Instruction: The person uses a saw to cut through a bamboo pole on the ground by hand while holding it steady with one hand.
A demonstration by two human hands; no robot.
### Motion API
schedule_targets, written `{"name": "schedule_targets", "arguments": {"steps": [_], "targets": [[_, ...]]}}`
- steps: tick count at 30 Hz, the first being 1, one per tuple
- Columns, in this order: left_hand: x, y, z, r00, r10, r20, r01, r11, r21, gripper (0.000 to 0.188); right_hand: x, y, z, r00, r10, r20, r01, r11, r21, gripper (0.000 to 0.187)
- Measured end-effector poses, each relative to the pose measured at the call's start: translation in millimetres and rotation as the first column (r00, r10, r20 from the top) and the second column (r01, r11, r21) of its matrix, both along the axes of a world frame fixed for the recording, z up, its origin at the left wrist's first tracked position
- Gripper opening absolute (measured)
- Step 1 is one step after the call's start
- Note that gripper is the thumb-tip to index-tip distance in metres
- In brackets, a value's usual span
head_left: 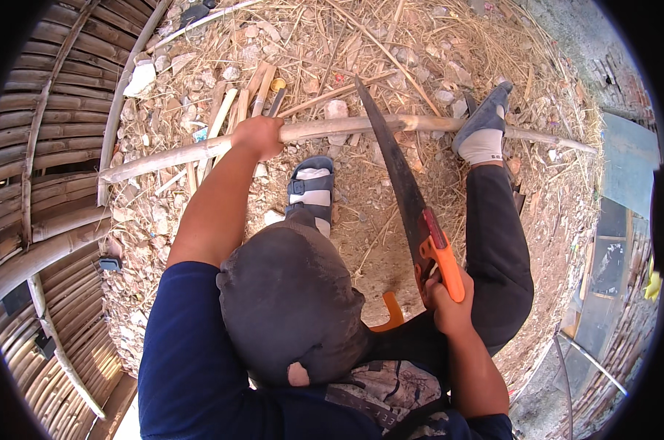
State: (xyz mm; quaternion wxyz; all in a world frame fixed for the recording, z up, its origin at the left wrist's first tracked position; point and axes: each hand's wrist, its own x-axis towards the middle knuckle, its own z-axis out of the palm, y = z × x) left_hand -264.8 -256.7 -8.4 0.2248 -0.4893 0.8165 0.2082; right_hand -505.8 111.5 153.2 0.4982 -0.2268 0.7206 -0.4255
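Observation:
My left hand (259, 137) is wrapped round a long bamboo pole (321, 130) that runs across the ground in front of me. In my right hand (449, 299) is a handsaw (396, 165), gripped by its orange and red handle. The dark blade slants up and leftward across the pole, its tip beyond the far side. A pale nick shows on the pole just right of the blade; whether the teeth touch the bamboo I cannot tell. My right foot, in a sandal (484, 116) over a light sock, presses on the pole. My left sandal (311, 183) stands nearer me.
Cut bamboo strips (262, 88) lie beyond my left hand on stony, straw-strewn ground. A slatted bamboo wall (68, 132) rises at left. Grey-blue panels (629, 165) stand at right. An orange curved piece (390, 313) shows beside my left knee (288, 301).

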Motion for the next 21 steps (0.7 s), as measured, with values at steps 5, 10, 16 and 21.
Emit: {"name": "schedule_targets", "arguments": {"steps": [5,10,16,21], "targets": [[6,0,-4,1.000,0.016,-0.004,-0.016,1.000,-0.008,0.043,-5,-14,8,0.993,-0.009,0.115,-0.008,0.990,0.141,0.004],[-2,4,5,1.000,0.027,0.009,-0.027,1.000,0.013,0.043,4,10,13,0.999,0.027,0.029,-0.029,0.998,0.054,0.004],[5,0,-2,1.000,0.025,0.012,-0.025,1.000,-0.002,0.042,-1,-17,-6,0.997,0.015,0.072,-0.023,0.993,0.112,0.005],[-2,2,2,0.999,-0.010,0.038,0.009,1.000,0.012,0.042,9,18,16,1.000,-0.005,0.018,0.005,1.000,0.013,0.003]]}}
